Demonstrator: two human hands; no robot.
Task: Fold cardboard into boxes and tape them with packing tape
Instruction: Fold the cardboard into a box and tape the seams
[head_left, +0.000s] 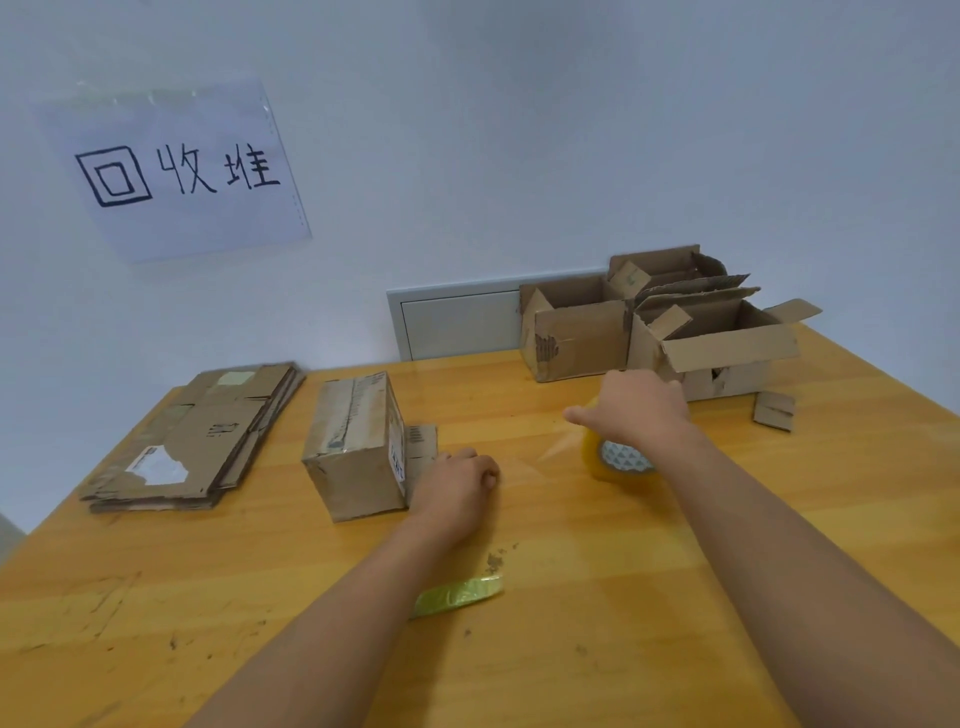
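A folded, closed cardboard box stands on the wooden table, left of centre. My left hand sits just right of the box with its fingers curled, pinching the end of a clear tape strip. My right hand grips a roll of clear packing tape from above, its index finger pointing left. A thin stretch of tape runs between the two hands.
A stack of flat cardboard lies at the table's left. Several open boxes stand at the back right, with a small cardboard scrap beside them. A crumpled yellowish tape piece lies near the front. A paper sign hangs on the wall.
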